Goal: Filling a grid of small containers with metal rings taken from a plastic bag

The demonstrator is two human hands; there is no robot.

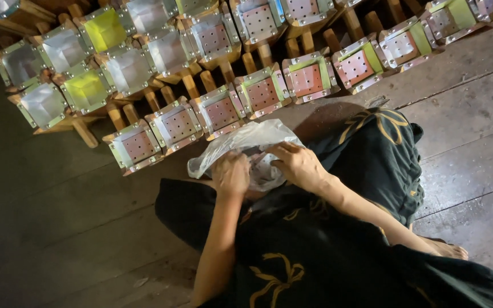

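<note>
A crumpled clear plastic bag (241, 142) lies on my lap, over a dark cloth with gold patterns (315, 251). My left hand (230, 174) is closed on the bag's lower left part, knuckles up. My right hand (298, 164) grips the bag's right edge, fingers curled into the plastic. What is inside the bag is hidden by the folds and my hands.
Rows of small square metal-sided boxes on wooden handles (218, 111) lie on the dark plank floor (58, 228) ahead, some with pink perforated faces (306, 80), some with yellow-green faces (87, 88). My bare foot (449, 249) rests at right.
</note>
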